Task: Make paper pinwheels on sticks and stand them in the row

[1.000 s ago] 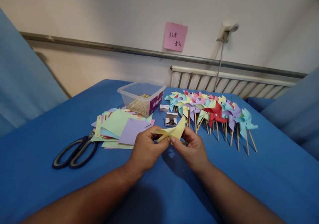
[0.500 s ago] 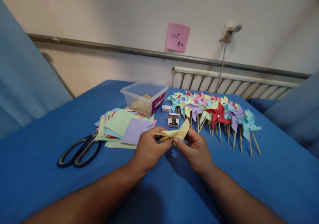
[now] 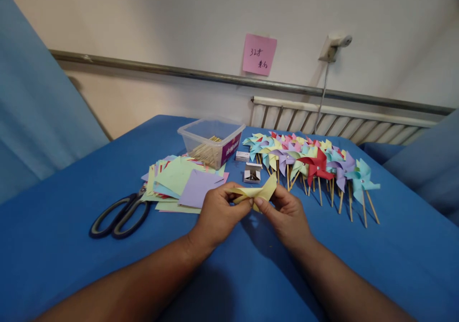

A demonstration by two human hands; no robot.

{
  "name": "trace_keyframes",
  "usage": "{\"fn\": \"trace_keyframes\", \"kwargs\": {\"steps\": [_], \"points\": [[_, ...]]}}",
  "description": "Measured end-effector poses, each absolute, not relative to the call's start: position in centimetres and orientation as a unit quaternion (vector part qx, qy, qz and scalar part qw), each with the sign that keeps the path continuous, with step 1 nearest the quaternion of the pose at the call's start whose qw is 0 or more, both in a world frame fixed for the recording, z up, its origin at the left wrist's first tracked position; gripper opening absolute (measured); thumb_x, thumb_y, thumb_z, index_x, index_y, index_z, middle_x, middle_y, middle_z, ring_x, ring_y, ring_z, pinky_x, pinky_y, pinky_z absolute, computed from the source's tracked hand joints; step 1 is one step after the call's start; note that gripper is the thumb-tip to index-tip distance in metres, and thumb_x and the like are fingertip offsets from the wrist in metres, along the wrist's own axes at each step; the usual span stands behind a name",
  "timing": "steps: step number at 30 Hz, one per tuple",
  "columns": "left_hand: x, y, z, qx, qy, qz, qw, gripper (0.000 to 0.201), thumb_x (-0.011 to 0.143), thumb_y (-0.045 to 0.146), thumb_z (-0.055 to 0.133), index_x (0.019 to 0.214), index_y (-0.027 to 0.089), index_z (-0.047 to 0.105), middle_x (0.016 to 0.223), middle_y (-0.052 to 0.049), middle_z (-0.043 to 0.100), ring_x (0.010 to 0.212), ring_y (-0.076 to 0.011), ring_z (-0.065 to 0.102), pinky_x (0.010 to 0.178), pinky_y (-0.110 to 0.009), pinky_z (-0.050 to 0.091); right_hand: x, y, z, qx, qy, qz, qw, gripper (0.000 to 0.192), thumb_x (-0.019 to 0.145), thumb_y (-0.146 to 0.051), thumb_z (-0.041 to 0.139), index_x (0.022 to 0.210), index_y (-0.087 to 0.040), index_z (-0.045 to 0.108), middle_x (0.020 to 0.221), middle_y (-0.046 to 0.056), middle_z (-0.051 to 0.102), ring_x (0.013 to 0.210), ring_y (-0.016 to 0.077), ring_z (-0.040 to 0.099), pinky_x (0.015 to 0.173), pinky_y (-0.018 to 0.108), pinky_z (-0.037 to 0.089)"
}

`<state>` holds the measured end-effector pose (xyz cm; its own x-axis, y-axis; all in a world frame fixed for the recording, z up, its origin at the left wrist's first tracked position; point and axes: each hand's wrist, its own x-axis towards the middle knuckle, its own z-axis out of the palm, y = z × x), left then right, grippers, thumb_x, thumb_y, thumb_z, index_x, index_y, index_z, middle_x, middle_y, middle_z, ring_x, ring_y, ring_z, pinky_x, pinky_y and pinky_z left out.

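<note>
Head view: the left hand [image 3: 217,217] and right hand [image 3: 287,215] pinched a folded yellow paper [image 3: 255,193] between fingertips above the counter [image 3: 71,264], its long axis running left-right, midway between both.

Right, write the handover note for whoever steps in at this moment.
Left hand and right hand: both pinch one folded yellow paper above the blue cloth.
Supplies: paper squares and scissors to the left; tub of sticks and small open box behind.
Done: a row of finished pinwheels on sticks, at right.
Left: the yellow piece has no stick; many squares lie unfolded.
</note>
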<state>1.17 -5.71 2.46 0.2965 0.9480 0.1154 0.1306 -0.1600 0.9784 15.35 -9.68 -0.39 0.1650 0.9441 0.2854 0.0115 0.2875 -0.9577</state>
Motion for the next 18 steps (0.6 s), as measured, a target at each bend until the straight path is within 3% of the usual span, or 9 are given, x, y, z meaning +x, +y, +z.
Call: {"fn": "trace_keyframes", "kwargs": {"steps": [9,18], "points": [[1.34,-5.74,1.92,0.627,0.415,0.412,0.514,0.012,0.067,0.023,0.067,0.075,0.014,0.066,0.070,-0.002,0.067,0.068,-0.0158,0.061,0.063,-0.026,0.047,15.01,-9.64,-0.56,-0.466,-0.517,0.359,0.621,0.018,0.079,-0.026,0.065,0.096,-0.021,0.066,0.090,0.003,0.069,0.082,0.0173,0.061,0.079,0.033,0.049],[1.50,-5.83,2.33,0.616,0.412,0.418,0.525,0.016,0.067,0.028,0.069,0.071,0.015,0.061,0.065,0.002,0.060,0.061,-0.0108,0.053,0.058,-0.022,0.042,14.95,-9.36,-0.99,-0.459,-0.478,0.387,0.641,0.022,0.078,-0.029,0.067,0.098,-0.020,0.067,0.090,0.004,0.070,0.083,0.0186,0.062,0.080,0.035,0.048]]}}
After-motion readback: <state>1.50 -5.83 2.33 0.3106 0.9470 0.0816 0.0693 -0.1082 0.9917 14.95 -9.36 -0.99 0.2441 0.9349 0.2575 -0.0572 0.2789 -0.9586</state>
